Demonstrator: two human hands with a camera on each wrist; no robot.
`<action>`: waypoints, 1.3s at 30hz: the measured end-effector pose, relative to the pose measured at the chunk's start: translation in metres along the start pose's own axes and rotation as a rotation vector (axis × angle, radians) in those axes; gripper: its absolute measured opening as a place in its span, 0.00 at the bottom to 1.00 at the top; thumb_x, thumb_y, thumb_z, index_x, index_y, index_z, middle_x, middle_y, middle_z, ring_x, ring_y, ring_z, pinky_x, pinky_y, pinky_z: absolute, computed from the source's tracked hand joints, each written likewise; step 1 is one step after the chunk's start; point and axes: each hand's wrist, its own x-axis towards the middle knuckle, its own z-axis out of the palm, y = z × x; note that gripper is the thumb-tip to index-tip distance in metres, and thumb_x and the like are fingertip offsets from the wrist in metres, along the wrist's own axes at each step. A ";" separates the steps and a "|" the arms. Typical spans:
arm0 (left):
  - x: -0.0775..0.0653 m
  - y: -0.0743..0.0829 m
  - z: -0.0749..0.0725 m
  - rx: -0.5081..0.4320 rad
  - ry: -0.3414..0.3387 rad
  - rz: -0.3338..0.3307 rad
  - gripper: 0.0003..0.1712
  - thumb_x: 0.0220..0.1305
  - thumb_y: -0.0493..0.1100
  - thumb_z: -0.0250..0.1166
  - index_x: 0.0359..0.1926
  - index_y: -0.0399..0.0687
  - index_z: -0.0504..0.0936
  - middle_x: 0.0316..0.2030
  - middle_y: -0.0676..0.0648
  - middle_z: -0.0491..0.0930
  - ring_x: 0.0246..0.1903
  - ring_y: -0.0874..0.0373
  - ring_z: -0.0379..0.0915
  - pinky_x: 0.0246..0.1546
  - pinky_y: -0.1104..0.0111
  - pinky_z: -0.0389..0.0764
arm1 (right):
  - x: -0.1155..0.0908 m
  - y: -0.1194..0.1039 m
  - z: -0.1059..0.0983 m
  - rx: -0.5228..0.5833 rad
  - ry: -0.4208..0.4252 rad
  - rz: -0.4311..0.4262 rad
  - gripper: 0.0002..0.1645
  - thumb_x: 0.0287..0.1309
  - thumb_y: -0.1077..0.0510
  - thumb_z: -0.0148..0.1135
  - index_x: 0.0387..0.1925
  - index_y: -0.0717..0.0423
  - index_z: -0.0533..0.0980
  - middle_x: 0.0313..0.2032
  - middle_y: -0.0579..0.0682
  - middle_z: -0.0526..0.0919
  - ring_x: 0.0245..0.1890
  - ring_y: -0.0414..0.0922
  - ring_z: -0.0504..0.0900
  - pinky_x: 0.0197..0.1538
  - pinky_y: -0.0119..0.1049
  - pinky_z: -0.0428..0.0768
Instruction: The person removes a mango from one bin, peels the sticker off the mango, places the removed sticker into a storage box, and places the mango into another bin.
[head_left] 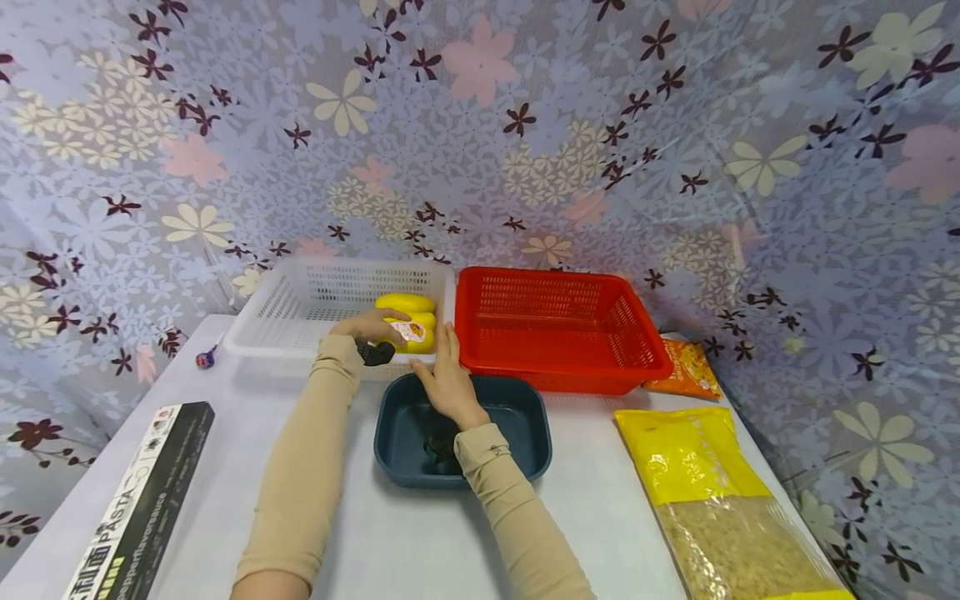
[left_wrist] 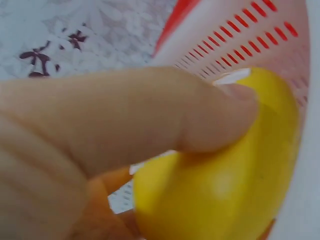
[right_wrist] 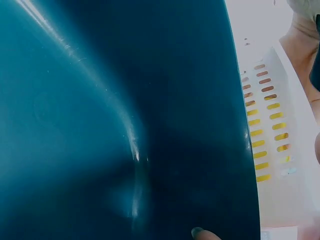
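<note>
Inside the white basket (head_left: 262, 321), three yellow mangoes (head_left: 405, 302) lie together at the right end. My left hand (head_left: 366, 327) reaches over the basket's front rim and grips the front mango (left_wrist: 225, 195), which bears a white label; in the left wrist view the thumb lies across its smooth skin. My right hand (head_left: 450, 387) is over the far rim of the dark blue basin (head_left: 532, 417), fingers straight and thumb spread, close to the basket's front right corner. Whether it touches the basket is unclear. The right wrist view shows mostly the basin wall and one fingertip.
A red basket (head_left: 562, 379) stands right of the white one. An orange packet (head_left: 686, 368) and a large yellow bag (head_left: 675, 458) lie at the right. At the left are a pasta box (head_left: 142, 500) and a lollipop (head_left: 206, 358). A patterned curtain hangs behind the table.
</note>
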 end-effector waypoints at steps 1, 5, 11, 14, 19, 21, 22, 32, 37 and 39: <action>-0.002 0.002 0.000 -0.015 0.028 0.002 0.39 0.63 0.44 0.59 0.73 0.42 0.58 0.72 0.32 0.52 0.63 0.33 0.61 0.62 0.46 0.69 | 0.001 0.000 0.000 0.004 0.000 0.003 0.48 0.68 0.44 0.51 0.76 0.57 0.39 0.77 0.57 0.37 0.64 0.65 0.69 0.64 0.67 0.64; -0.005 0.005 0.002 -0.136 0.128 0.003 0.38 0.65 0.42 0.60 0.73 0.46 0.57 0.71 0.33 0.54 0.56 0.40 0.65 0.54 0.51 0.76 | 0.003 0.001 -0.002 0.015 0.002 0.007 0.49 0.68 0.44 0.52 0.76 0.60 0.39 0.77 0.58 0.38 0.66 0.64 0.68 0.65 0.68 0.62; -0.005 0.002 0.008 -0.276 0.230 0.028 0.38 0.64 0.37 0.62 0.73 0.47 0.58 0.66 0.33 0.61 0.51 0.46 0.68 0.49 0.57 0.82 | 0.004 0.002 -0.004 0.014 -0.004 0.012 0.49 0.68 0.44 0.52 0.76 0.59 0.39 0.77 0.58 0.38 0.68 0.64 0.65 0.66 0.68 0.60; -0.007 0.000 0.011 -0.299 0.252 0.045 0.39 0.63 0.36 0.62 0.73 0.47 0.59 0.66 0.33 0.62 0.51 0.46 0.69 0.50 0.55 0.82 | 0.002 0.003 -0.006 0.010 -0.014 0.009 0.49 0.68 0.44 0.52 0.76 0.60 0.40 0.77 0.58 0.38 0.69 0.64 0.63 0.67 0.66 0.61; -0.013 -0.001 0.014 -0.333 0.288 0.084 0.39 0.63 0.36 0.63 0.73 0.47 0.58 0.68 0.32 0.58 0.57 0.41 0.67 0.53 0.51 0.80 | -0.002 0.003 -0.010 0.006 -0.047 0.004 0.49 0.68 0.44 0.52 0.76 0.59 0.40 0.77 0.57 0.39 0.72 0.62 0.57 0.70 0.58 0.61; -0.017 0.000 0.014 -0.339 0.312 0.110 0.40 0.62 0.36 0.63 0.73 0.46 0.58 0.69 0.32 0.58 0.58 0.40 0.66 0.54 0.50 0.79 | -0.004 0.002 -0.012 0.007 -0.061 0.000 0.49 0.68 0.44 0.52 0.76 0.59 0.40 0.77 0.56 0.39 0.73 0.60 0.55 0.72 0.57 0.59; -0.020 -0.001 0.015 -0.340 0.324 0.124 0.40 0.62 0.36 0.63 0.73 0.45 0.58 0.69 0.32 0.59 0.58 0.39 0.66 0.54 0.49 0.78 | -0.005 0.002 -0.013 0.005 -0.064 -0.005 0.48 0.68 0.44 0.52 0.76 0.59 0.41 0.77 0.56 0.39 0.74 0.60 0.55 0.72 0.57 0.58; -0.041 0.003 0.021 -0.251 0.422 0.213 0.39 0.60 0.36 0.65 0.72 0.47 0.61 0.68 0.35 0.62 0.55 0.41 0.65 0.56 0.54 0.69 | -0.022 0.000 -0.024 0.023 -0.084 -0.020 0.46 0.68 0.44 0.52 0.76 0.57 0.44 0.77 0.56 0.42 0.75 0.57 0.52 0.73 0.57 0.55; -0.056 0.008 0.027 -0.264 0.433 0.240 0.39 0.60 0.36 0.65 0.71 0.48 0.62 0.69 0.36 0.61 0.53 0.42 0.65 0.52 0.58 0.70 | -0.033 -0.002 -0.032 0.034 -0.070 -0.031 0.46 0.68 0.44 0.53 0.76 0.55 0.45 0.77 0.54 0.43 0.75 0.58 0.52 0.71 0.64 0.53; -0.062 0.009 0.030 -0.281 0.440 0.249 0.39 0.60 0.36 0.65 0.71 0.48 0.61 0.69 0.36 0.61 0.52 0.43 0.66 0.50 0.61 0.70 | -0.038 -0.003 -0.036 0.035 -0.065 -0.032 0.46 0.68 0.43 0.53 0.76 0.54 0.45 0.77 0.53 0.44 0.74 0.58 0.54 0.70 0.67 0.53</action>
